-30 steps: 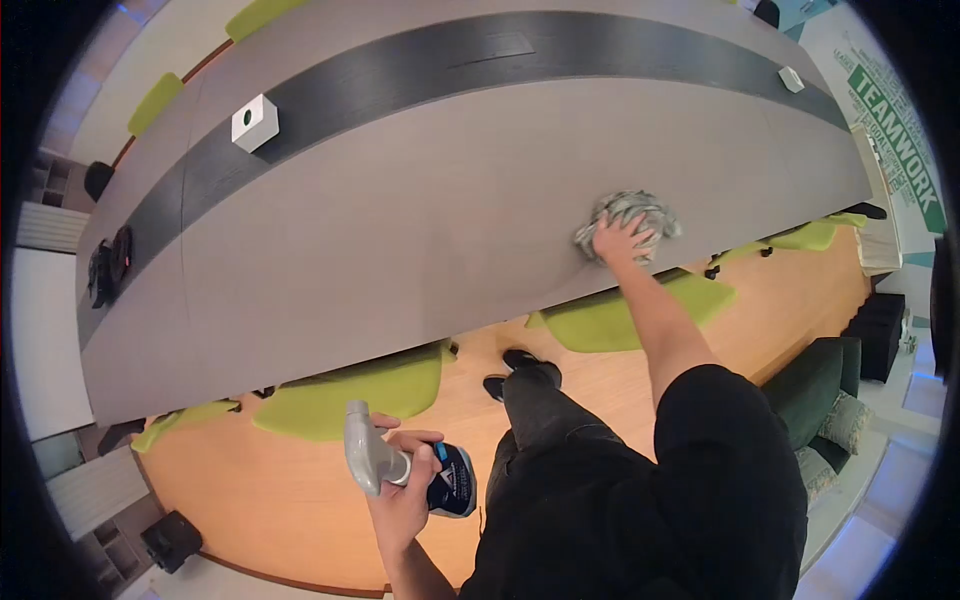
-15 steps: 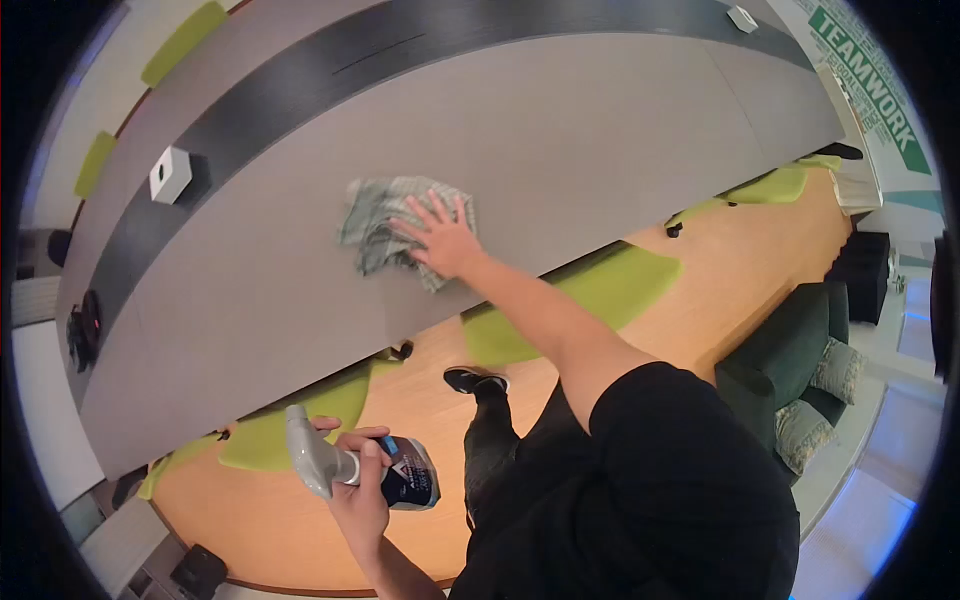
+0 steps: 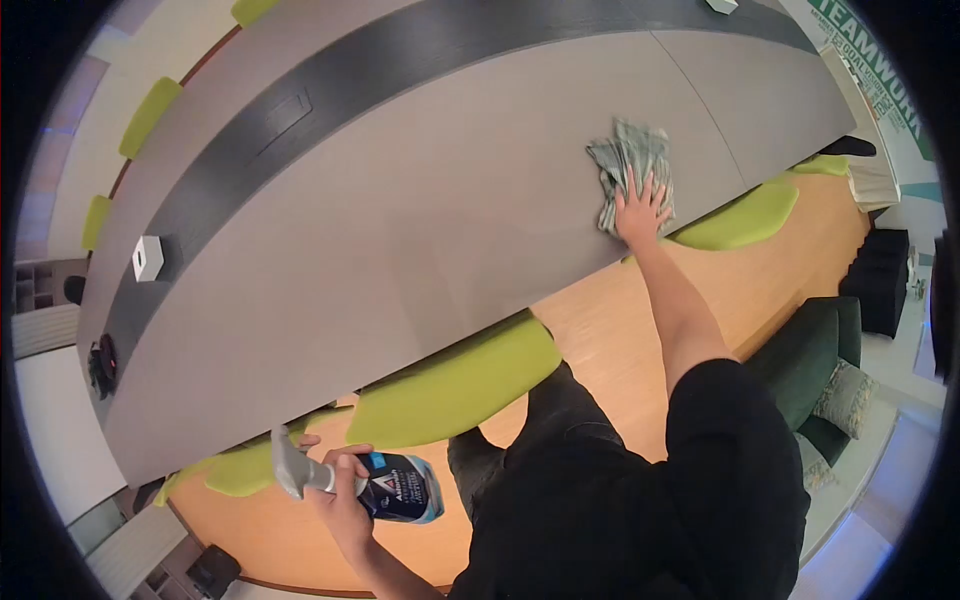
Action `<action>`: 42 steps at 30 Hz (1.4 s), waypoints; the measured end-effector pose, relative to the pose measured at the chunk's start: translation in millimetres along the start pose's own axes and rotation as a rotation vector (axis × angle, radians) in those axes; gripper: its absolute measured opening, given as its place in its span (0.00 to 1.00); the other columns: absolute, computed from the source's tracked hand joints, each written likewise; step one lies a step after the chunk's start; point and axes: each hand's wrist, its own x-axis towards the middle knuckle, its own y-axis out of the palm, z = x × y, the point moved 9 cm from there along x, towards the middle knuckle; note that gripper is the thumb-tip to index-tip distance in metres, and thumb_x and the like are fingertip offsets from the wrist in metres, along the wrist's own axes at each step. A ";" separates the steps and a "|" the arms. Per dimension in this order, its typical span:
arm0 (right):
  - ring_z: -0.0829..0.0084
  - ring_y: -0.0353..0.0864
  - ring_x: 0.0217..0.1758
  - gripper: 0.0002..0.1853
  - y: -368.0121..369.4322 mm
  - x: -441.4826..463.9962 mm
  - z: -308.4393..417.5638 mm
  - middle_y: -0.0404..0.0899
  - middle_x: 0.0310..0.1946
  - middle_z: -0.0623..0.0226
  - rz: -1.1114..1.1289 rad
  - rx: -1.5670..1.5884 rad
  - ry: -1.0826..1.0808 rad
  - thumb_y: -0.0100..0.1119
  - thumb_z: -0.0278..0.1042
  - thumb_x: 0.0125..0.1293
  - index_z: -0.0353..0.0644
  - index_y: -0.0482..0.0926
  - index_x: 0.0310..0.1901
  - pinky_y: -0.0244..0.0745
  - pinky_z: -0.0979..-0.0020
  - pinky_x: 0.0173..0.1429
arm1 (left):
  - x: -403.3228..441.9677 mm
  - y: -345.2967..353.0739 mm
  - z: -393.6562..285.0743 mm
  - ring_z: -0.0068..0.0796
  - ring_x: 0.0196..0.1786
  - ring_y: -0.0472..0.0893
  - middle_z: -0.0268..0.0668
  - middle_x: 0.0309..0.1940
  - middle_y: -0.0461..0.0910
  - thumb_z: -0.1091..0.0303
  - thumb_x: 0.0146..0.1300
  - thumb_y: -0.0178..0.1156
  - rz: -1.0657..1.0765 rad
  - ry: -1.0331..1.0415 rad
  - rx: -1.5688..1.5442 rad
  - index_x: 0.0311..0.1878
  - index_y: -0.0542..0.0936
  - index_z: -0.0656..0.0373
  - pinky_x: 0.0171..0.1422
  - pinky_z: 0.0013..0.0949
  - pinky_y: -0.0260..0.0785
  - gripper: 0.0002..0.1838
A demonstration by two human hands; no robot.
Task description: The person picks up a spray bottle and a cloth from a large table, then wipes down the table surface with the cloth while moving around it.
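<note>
A long grey table (image 3: 450,180) spans the view. On it, near its front edge at the right, lies a crumpled green-and-white cloth (image 3: 633,165). My right hand (image 3: 641,210) presses flat on the cloth's lower part with its fingers spread. Below the table at the lower left, my left hand (image 3: 345,500) is wrapped round a spray bottle (image 3: 403,488), which has a grey trigger head and a dark blue label. The bottle is tilted, its nozzle end toward the left.
Green chairs (image 3: 460,385) line the near table edge. A white box (image 3: 148,259) and a dark item (image 3: 102,366) stand on the table's left part, another white box (image 3: 722,5) at the top. A dark green sofa (image 3: 800,350) is at the right.
My right hand and the cloth swept left, then right across the table, and the cloth has changed shape. The view has shifted along the table. My left hand still holds the bottle.
</note>
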 end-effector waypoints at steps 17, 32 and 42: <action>0.60 0.43 0.98 0.40 -5.5 -30.1 274.9 0.49 0.95 0.75 0.131 0.025 -0.889 0.58 0.58 0.81 0.80 0.57 0.91 0.38 0.32 0.95 | 73.0 76.0 -14.4 0.27 0.40 0.84 0.39 0.33 0.84 0.76 0.83 0.60 0.092 -0.075 -0.025 0.75 0.61 0.64 0.55 0.35 0.76 0.25; 0.53 0.49 0.96 0.35 23.7 -16.6 635.4 0.56 0.93 0.74 -0.009 0.256 -1.404 0.49 0.66 0.84 0.73 0.66 0.88 0.36 0.33 0.95 | 188.4 117.3 12.3 0.25 0.46 0.85 0.39 0.38 0.85 0.76 0.83 0.62 -0.098 -0.223 -0.016 0.73 0.63 0.63 0.57 0.32 0.77 0.24; 0.56 0.44 0.98 0.40 66.7 366.1 660.0 0.47 0.96 0.74 -0.142 0.007 -0.779 0.42 0.75 0.84 0.75 0.56 0.92 0.38 0.28 0.93 | 237.4 140.2 47.4 0.29 0.47 0.86 0.41 0.39 0.85 0.78 0.83 0.60 -0.177 -0.298 -0.032 0.75 0.59 0.62 0.59 0.35 0.78 0.26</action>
